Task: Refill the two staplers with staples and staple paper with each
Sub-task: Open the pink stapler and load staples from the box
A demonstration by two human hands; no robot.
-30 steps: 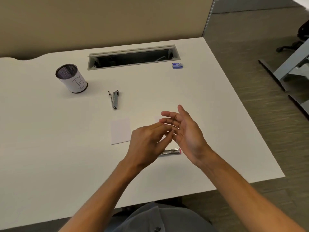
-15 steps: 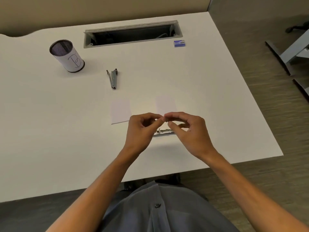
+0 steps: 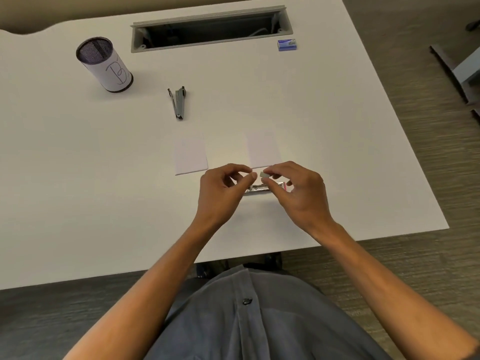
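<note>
A small grey block of staples [image 3: 264,174] is pinched between the thumb and fingers of my right hand [image 3: 296,190]. My left hand [image 3: 220,193] hovers just left of it with curled fingers, and I cannot tell whether its fingertips hold anything. Under both hands, a silver stapler with a pink end [image 3: 259,189] lies open on the white desk [image 3: 78,178]. A grey stapler [image 3: 178,102] lies further back. Two white paper slips [image 3: 191,154] [image 3: 263,149] lie side by side beyond my hands.
A blue staple box [image 3: 287,44] sits at the back right near a grey cable slot [image 3: 210,29]. A mesh pen cup [image 3: 105,64] stands at the back left. The desk's right edge drops to carpet.
My hands have come together above the silver stapler; the right one, open-palmed before, now pinches the staple block. The camera has tilted down and nearer the desk.
</note>
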